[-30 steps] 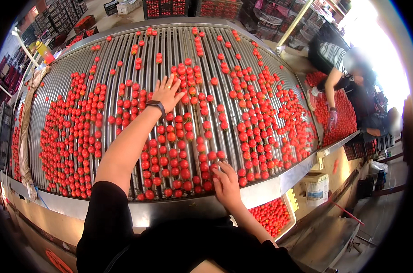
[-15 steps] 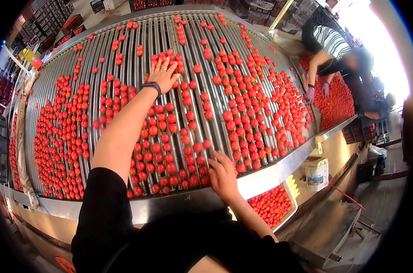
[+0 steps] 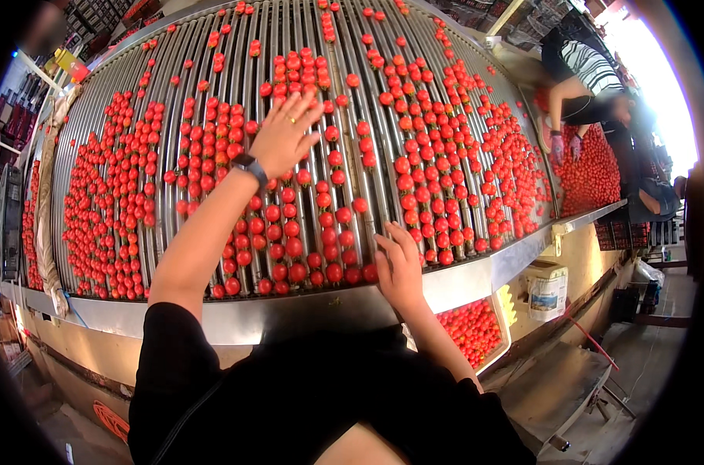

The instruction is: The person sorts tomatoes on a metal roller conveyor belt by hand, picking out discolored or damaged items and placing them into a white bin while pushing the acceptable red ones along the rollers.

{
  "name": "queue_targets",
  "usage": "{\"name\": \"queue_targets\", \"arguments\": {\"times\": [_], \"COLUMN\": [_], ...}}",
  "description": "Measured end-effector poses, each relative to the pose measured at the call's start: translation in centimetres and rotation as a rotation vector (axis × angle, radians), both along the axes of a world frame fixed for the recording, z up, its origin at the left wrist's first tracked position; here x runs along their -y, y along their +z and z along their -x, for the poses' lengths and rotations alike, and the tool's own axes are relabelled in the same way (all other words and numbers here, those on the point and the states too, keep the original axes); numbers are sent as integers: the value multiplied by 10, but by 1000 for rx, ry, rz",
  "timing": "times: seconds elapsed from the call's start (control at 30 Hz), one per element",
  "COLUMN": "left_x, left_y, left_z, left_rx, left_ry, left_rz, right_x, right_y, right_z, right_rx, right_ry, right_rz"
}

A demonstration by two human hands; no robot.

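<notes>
Small red tomatoes (image 3: 201, 147) lie in rows in the grooves of a broad metal roller table (image 3: 290, 27). My left hand (image 3: 284, 139) is stretched over the middle of the rollers with its fingers spread and nothing in it. Just beyond its fingertips sits a tight group of tomatoes (image 3: 298, 68); others are partly hidden under the palm and wrist. Close to the front metal rail (image 3: 313, 314), my right hand (image 3: 401, 267) has loosely bent fingers held apart. It is beside the nearest tomatoes, and I see nothing gripped in it.
Below the rail at right stands a pale bin (image 3: 504, 332) full of tomatoes. A white container (image 3: 547, 293) hangs near it, above a metal cart (image 3: 557, 380). At the far right a person's purple-gloved hands (image 3: 567, 147) reach into a tomato heap (image 3: 588, 174). A rolled cloth (image 3: 46, 217) borders the left side.
My left hand has drawn back toward me from the middle tomato group, which now shows beyond the fingers. My right hand stays near the front rail. The whole view has shifted slightly.
</notes>
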State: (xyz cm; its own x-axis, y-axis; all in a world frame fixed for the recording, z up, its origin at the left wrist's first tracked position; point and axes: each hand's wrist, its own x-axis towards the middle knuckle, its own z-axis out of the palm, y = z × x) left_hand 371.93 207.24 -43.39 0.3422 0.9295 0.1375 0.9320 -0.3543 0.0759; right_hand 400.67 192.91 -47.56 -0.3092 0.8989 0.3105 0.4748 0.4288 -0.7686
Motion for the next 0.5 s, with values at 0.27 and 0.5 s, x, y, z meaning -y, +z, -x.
{"name": "queue_targets", "arguments": {"times": [0.27, 0.5], "left_x": [60, 114], "left_y": [14, 20], "left_z": [54, 42], "left_rx": [452, 197], "left_ry": [301, 281], "left_rz": [-21, 279], "right_x": [-4, -8], "right_y": [-6, -9], "right_z": [-13, -21], "right_rx": [-15, -15], "right_ry": [8, 31], "right_rz": [7, 17]}}
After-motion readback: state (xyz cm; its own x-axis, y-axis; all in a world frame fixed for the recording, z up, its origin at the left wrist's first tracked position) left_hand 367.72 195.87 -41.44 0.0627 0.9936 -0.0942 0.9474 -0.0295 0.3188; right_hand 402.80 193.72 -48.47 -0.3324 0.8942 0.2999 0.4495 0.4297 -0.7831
